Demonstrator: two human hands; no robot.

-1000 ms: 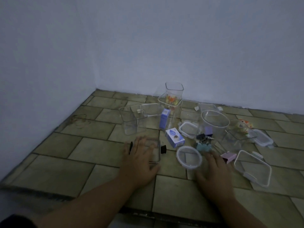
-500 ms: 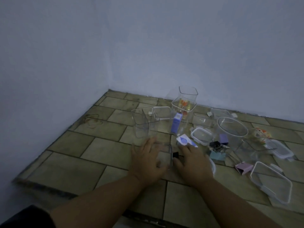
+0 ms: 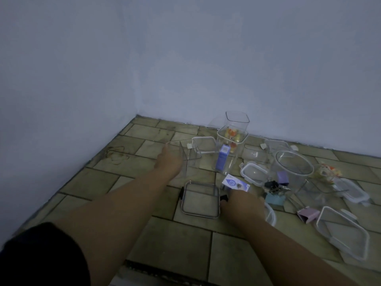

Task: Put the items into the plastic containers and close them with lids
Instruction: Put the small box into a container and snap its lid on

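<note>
Head view looks down on a tiled floor (image 3: 86,195) in a dim corner, with clear containers, lids and small items scattered to the right. Left hand (image 3: 170,161) reaches forward to a square clear tub (image 3: 188,154) and lies against its near left wall; whether the fingers grip it cannot be told in the blur. Right hand (image 3: 241,205) rests low on the floor, fingers curled loosely, touching the right edge of a flat square lid (image 3: 200,200) with black clips. Just beyond that hand lies a small white and blue box (image 3: 236,182). A taller blue box (image 3: 222,156) stands upright in front of a tall container (image 3: 233,139) holding orange and yellow pieces. Further right are a round tub (image 3: 292,164), a small lid (image 3: 254,173), binder clips (image 3: 274,185), and a large lid (image 3: 342,232) near the right edge.
</note>
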